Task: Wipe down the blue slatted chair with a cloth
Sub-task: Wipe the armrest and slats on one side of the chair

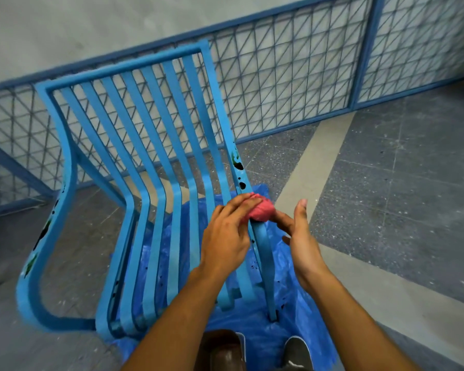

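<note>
The blue slatted chair (156, 167) stands in front of me, its seat slats running toward my feet. Dark and green stains mark its right side rail near the backrest and its left arm. A bunched pink cloth (261, 210) rests on the right side rail. My left hand (225, 236) presses flat on the cloth, fingers laid over its left part. My right hand (302, 236) hovers open just right of the rail, fingertips touching or nearly touching the cloth's right side.
A blue plastic sheet (300, 311) lies crumpled under the chair's right half. A blue metal mesh fence (292, 76) runs behind the chair. My two shoes (298, 349) stand at the bottom edge on the sheet. Speckled grey floor (399, 183) stretches to the right.
</note>
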Available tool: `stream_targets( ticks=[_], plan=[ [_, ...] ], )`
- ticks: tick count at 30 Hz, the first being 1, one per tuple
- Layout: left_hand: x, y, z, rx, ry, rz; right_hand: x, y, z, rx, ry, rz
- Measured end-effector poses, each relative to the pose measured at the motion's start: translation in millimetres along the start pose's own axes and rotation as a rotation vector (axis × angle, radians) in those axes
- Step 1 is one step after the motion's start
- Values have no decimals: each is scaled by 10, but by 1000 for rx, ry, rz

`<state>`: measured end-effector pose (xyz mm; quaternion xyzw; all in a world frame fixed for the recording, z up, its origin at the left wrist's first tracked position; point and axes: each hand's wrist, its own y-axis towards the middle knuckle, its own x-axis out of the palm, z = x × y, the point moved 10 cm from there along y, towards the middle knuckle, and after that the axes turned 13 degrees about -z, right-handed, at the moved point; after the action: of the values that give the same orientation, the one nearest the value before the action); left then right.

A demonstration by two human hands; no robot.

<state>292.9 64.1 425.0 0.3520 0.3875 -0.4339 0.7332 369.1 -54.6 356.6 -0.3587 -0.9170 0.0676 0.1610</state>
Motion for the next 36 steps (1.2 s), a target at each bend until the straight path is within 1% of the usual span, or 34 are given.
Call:
stream_targets(
  ticks=[4, 6, 8, 11, 13, 16, 17, 19, 21, 24, 26, 27, 29, 31, 34, 36],
  plan=[
    [-70, -115, -407, -171, 40, 47, 5, 4, -177, 12, -52, -70],
    [-108, -250, -649, -259, -21, 60, 10, -35, -277, -2, -100, -94],
    [-157, -402, -824, -288, -126, 94, -16, -73, -385, -36, -169, -77],
    [-274, -517, -837, -247, -315, 142, 118, -130, -589, -175, -288, -81],
    [-382, -528, -784, -237, -472, 166, 359, -166, -651, -252, -402, -107],
    [-445, -545, -758, -292, -849, 166, 793, -178, -614, -281, -583, -174],
    [-501, -577, -731, -286, -914, 175, 907, -187, -590, -263, -596, -174],
    [-630, -641, -619, -247, -957, 176, 1047, -211, -540, -198, -521, -160],
    [-714, -694, -475, -175, -1025, 128, 1132, -226, -509, -158, -415, -155],
    [-855, -805, -372, -55, -1149, 28, 1220, -280, -500, -142, -149, -174],
    [-937, -876, -423, -40, -1228, 22, 1263, -330, -506, -117, 36, -208],
    [-984, -910, -462, -48, -1258, 43, 1279, -355, -521, -113, 81, -218],
    [-1037, -945, -523, -83, -1270, 83, 1305, -387, -565, -115, 111, -213],
    [-988, -931, -527, -125, -1270, 70, 1306, -370, -564, -113, 122, -192],
    [-743, -847, -474, -189, -1423, -44, 1321, -295, -554, -94, 100, -218],
    [-613, -759, -419, -185, -1524, -127, 1290, -218, -589, -104, 34, -219]
  ],
)
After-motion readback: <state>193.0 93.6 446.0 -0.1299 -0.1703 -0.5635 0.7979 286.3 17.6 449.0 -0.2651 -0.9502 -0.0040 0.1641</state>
